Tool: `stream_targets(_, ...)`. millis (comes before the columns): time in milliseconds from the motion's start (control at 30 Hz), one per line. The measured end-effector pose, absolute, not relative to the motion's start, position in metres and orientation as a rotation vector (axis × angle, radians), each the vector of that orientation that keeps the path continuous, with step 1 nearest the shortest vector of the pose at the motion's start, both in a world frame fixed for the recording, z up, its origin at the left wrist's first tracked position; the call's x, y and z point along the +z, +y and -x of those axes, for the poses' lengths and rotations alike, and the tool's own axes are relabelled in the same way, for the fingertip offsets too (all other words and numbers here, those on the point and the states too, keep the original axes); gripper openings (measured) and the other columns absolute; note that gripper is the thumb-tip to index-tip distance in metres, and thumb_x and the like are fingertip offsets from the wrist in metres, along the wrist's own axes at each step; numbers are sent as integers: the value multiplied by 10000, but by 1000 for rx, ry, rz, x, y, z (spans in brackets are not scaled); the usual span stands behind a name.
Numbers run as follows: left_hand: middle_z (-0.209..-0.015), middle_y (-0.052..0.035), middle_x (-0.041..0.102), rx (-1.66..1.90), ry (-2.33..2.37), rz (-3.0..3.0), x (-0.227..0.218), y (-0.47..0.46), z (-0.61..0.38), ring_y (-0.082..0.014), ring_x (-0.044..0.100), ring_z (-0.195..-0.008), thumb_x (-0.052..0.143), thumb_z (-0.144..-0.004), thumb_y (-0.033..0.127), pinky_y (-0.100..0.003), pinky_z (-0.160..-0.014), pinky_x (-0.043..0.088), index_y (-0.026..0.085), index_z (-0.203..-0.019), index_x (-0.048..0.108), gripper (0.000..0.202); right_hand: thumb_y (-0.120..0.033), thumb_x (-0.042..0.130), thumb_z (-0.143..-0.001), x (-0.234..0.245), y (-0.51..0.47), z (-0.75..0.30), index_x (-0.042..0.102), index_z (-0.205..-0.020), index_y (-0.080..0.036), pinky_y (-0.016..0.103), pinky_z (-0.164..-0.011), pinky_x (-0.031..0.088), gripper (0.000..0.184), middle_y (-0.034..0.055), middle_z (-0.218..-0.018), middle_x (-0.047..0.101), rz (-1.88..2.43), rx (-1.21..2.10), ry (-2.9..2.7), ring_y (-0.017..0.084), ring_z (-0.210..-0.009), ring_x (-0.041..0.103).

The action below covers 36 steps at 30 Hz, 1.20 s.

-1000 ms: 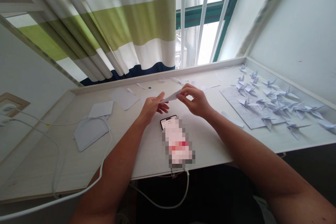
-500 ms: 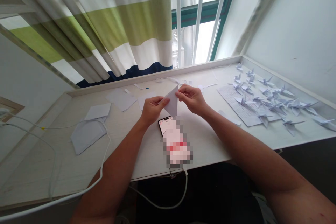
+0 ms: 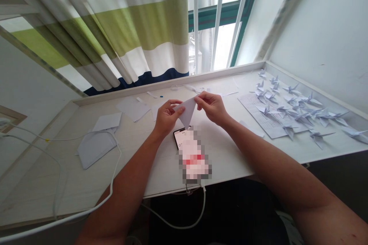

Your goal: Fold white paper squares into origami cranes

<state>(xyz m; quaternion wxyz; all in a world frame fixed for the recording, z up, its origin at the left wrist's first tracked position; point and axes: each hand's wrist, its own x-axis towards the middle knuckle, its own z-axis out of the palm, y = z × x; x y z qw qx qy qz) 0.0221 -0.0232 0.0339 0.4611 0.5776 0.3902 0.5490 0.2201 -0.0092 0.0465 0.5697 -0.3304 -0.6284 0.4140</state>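
A folded piece of white paper [image 3: 186, 111], triangular in outline, is held up between my two hands above the desk. My left hand [image 3: 168, 116] pinches its left corner, thumb in front. At the upper right corner, the fingertips and thumb of my right hand [image 3: 212, 106] are closed on the paper. The lowest point of the paper hangs just over the top end of a phone [image 3: 184, 141], which lies on the desk and is mostly blurred out.
Several folded paper cranes [image 3: 299, 113] crowd the desk's right side, some on a printed sheet [image 3: 253, 111]. Folded white papers [image 3: 99, 141] lie at left, loose sheets [image 3: 133, 109] behind. A white cable [image 3: 115, 176] crosses my left arm; a raised rim [image 3: 143, 88] edges the desk.
The paper has turned in my hands, its lower point swinging left and its left corner now showing higher. Both hands stay closed on it, nearly in place.
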Motion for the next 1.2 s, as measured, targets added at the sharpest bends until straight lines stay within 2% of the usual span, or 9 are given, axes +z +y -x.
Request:
stream_targets(100, -836, -36, 778, 1380, 949, -1426, 34, -22, -22, -149, 688, -670, 856, -756, 441, -241, -600, 509, 189, -982, 714, 367, -495, 783, -853, 42, -7, -220, 698, -1003, -200, 311, -614, 545, 343, -11, -775, 639, 754, 1051, -1453, 128, -618, 602)
stream_targets(233, -827, -31, 771, 1416, 958, -1420, 32, -20, -22, -122, 645, -601, 869, -740, 432, -218, -519, 473, 186, -928, 741, 335, -423, 767, -888, 39, -6, -220, 595, -1369, -267, 322, -623, 576, 534, -42, -783, 605, 727, 1054, -1500, 137, -625, 626)
stream_targets(300, -818, -34, 767, 1414, 955, -1420, 31, -20, -22, -126, 646, -605, 873, -736, 430, -222, -513, 485, 178, -915, 759, 329, -415, 725, -924, 38, -7, -220, 640, -1316, -274, 321, -622, 574, 425, -38, -794, 595, 711, 1020, -1542, 131, -624, 624)
stream_targets(400, -771, -34, 745, 1381, 967, -1410, 32, -20, -21, -130, 635, -600, 856, -751, 477, -238, -512, 515, 159, -896, 781, 357, -408, 678, -956, 38, -7, -219, 714, -1086, -233, 316, -617, 562, 220, -18, -809, 614, 727, 974, -1570, 129, -640, 631)
stream_targets(500, -712, -32, 705, 1375, 969, -1348, 33, -19, -19, -128, 617, -580, 759, -810, 610, -250, -501, 532, 144, -832, 780, 467, -385, 668, -961, 38, -7, -219, 700, -1005, -215, 323, -639, 566, 179, 6, -848, 658, 755, 955, -1565, 139, -677, 647)
stream_targets(633, -702, -22, 697, 1371, 982, -1334, 33, -18, -18, -127, 616, -592, 765, -803, 608, -251, -509, 549, 149, -822, 784, 460, -370, 683, -943, 39, -6, -220, 702, -1144, -231, 339, -693, 590, 245, 10, -908, 647, 764, 988, -1589, 155, -749, 672)
stream_targets(767, -721, -23, 722, 1336, 973, -1376, 32, -18, -18, -129, 628, -624, 824, -772, 509, -244, -533, 557, 147, -848, 780, 373, -387, 711, -917, 38, -7, -219, 707, -1126, -216, 355, -712, 606, 271, 25, -933, 661, 803, 1019, -1643, 170, -778, 685)
stream_targets(1000, -832, -46, 790, 1263, 984, -1296, 34, -18, -17, -169, 714, -659, 887, -716, 435, -282, -583, 579, 158, -1242, 640, 643, -354, 791, -834, 38, -3, -218, 656, -1165, -230, 371, -675, 618, 379, -14, -878, 628, 765, 1039, -1384, 155, -679, 680)
stream_targets(1200, -819, -125, 808, 1079, 947, -1333, 33, -21, -20, -213, 754, -648, 884, -727, 437, -312, -609, 545, 116, -946, 704, 428, -302, 826, -777, 42, 1, -223, 610, -1150, -236, 390, -680, 602, 436, -37, -794, 627, 833, 973, -1147, 165, -626, 679)
